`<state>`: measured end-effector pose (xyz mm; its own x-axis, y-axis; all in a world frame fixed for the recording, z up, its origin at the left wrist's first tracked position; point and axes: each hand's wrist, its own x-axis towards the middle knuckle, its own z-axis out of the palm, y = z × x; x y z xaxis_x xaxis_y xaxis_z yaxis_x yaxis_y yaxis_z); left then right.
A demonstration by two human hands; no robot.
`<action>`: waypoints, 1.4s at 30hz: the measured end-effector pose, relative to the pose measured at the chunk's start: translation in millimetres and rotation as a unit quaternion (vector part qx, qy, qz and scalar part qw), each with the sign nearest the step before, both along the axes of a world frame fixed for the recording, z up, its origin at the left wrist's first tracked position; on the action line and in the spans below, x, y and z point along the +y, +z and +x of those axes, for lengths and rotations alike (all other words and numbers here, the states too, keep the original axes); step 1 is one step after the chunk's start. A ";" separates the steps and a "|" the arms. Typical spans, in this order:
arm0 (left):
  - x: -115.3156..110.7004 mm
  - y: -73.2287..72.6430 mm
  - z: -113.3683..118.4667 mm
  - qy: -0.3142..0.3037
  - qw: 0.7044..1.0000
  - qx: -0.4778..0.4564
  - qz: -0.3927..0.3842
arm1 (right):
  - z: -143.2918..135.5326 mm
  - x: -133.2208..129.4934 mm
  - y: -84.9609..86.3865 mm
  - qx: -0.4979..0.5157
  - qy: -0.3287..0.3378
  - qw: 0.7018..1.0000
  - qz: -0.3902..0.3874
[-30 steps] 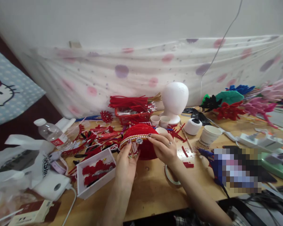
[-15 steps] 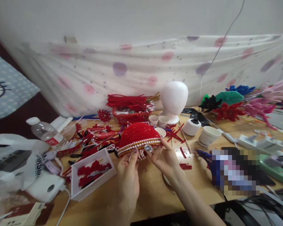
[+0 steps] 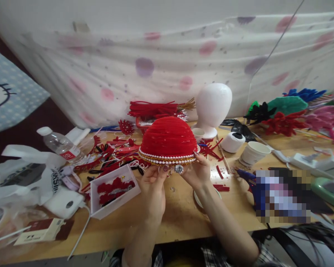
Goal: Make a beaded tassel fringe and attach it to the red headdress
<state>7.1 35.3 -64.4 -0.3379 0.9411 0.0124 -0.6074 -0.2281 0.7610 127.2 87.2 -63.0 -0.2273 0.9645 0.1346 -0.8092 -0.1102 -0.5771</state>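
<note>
Between my hands is a red domed cap (image 3: 168,137), its ribbed crown facing up. Rows of white beads and a gold band run along its lower rim. My left hand (image 3: 154,185) grips the rim from below at the left, thumb at the front. My right hand (image 3: 197,172) holds the rim at the right, with fingers partly hidden beneath. A round sparkling ornament (image 3: 178,169) shows just below the rim near my right fingers. The cap is lifted above the table and hides part of a red basket behind it.
A white foam head (image 3: 213,107) stands behind to the right. Near it are a thread cone (image 3: 233,142) and a paper cup (image 3: 254,154). A white box (image 3: 115,207) with red pieces lies left, beside a plastic bottle (image 3: 62,144). Colourful fuzzy flowers (image 3: 284,122) lie far right.
The cap has been raised and tilted so that more of its crown shows. Both hands have moved up with it, still gripping the rim. The camera view has shifted slightly.
</note>
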 end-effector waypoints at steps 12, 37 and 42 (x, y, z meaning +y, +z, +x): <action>10.2 -2.6 -17.8 -0.025 0.998 0.038 0.044 | 6.9 4.4 -8.4 -0.009 -0.007 1.000 0.002; 9.7 -0.9 -9.4 0.013 0.999 0.015 0.032 | 7.7 2.2 -18.7 0.044 0.029 0.998 -0.031; 14.8 -4.9 -8.1 0.021 1.000 0.012 0.019 | 6.9 5.3 -21.1 0.071 0.040 0.995 -0.053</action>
